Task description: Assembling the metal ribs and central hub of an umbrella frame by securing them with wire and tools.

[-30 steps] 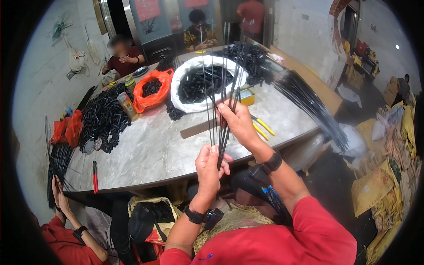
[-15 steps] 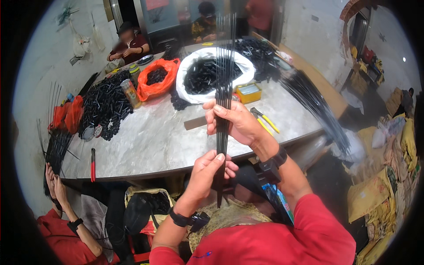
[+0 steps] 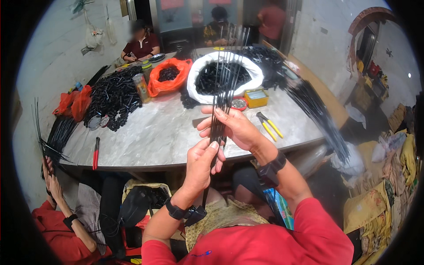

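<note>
A bundle of long, thin black rods (image 3: 217,126) stands almost upright before me, its upper ends fanned apart. My left hand (image 3: 201,162) is closed round the lower part, thumb pressed along it. Higher up, my right hand (image 3: 238,128) grips the same bundle between thumb and fingers. Behind the rods sits a white sack (image 3: 191,81) filled with short black pieces. Yellow-handled pliers (image 3: 269,126) lie to the right of my right hand, near a yellow box (image 3: 256,98) and a round red container (image 3: 239,104).
Black parts (image 3: 112,92) are heaped at left near an orange bag (image 3: 154,88) and a clear jar (image 3: 141,88). Red-handled pliers (image 3: 96,154) lie by the front edge. More rods (image 3: 316,115) overhang the right edge. A co-worker's hands (image 3: 51,176) hold rods at far left; others sit across the table.
Both my hands have come slightly left with the bundle, which now tilts and spreads more at the top. The view has shifted a little. At far left, the co-worker's rods have moved apart from the pile.
</note>
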A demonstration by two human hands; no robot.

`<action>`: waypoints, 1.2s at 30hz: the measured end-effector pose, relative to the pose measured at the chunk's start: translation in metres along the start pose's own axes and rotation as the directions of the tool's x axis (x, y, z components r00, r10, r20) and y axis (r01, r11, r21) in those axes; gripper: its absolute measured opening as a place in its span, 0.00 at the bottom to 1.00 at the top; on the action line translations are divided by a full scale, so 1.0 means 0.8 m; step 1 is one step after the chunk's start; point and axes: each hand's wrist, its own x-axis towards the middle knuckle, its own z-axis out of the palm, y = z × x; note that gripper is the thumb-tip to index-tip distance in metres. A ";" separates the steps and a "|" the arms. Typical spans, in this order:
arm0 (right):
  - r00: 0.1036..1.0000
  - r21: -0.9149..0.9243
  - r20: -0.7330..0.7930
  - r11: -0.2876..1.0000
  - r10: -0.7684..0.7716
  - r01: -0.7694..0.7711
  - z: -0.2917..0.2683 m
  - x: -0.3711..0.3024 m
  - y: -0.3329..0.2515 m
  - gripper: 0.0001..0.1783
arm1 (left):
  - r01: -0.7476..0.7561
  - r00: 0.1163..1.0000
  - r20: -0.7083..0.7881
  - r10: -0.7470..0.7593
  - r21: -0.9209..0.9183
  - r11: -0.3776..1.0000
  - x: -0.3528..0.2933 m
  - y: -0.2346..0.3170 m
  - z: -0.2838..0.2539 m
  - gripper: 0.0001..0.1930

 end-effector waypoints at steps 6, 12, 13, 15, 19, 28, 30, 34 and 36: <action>0.948 -0.248 -0.279 0.965 -0.153 0.083 0.010 -0.011 0.011 0.18 | -0.064 0.995 -0.072 0.064 0.007 0.998 -0.003 -0.008 0.007 0.13; 0.860 -0.289 -0.400 0.934 -0.317 0.210 0.015 -0.013 0.019 0.11 | -0.091 0.994 -0.065 0.091 0.006 0.996 0.003 -0.016 0.002 0.13; 0.849 -0.271 -0.411 0.934 -0.331 0.232 0.018 -0.012 0.018 0.11 | -0.112 0.990 -0.080 0.112 0.003 0.994 0.004 -0.017 0.003 0.12; 0.844 -0.260 -0.419 0.935 -0.334 0.241 0.014 -0.010 0.021 0.11 | -0.132 0.987 -0.096 0.131 0.001 0.991 0.005 -0.017 0.004 0.12; 0.827 -0.298 -0.417 0.917 -0.376 0.266 0.005 -0.007 0.027 0.12 | -0.126 0.988 -0.093 0.127 0.023 0.992 0.008 -0.016 0.004 0.11; 0.796 -0.282 -0.470 0.919 -0.382 0.274 -0.001 -0.022 0.011 0.11 | -0.151 0.948 -0.263 0.181 0.128 0.980 0.024 -0.001 -0.018 0.09; 0.738 -0.318 -0.520 0.899 -0.431 0.301 -0.012 -0.033 -0.003 0.11 | -0.185 0.939 -0.259 0.229 0.185 0.965 0.028 0.015 -0.039 0.07; 0.660 -0.330 -0.566 0.870 -0.493 0.367 -0.032 -0.044 -0.018 0.10 | -0.250 0.881 -0.305 0.361 0.347 0.904 0.032 0.027 -0.065 0.08; 0.716 -0.295 -0.528 0.889 -0.456 0.349 -0.030 -0.039 -0.017 0.10 | -0.219 0.900 -0.307 0.311 0.298 0.929 0.034 0.038 -0.064 0.09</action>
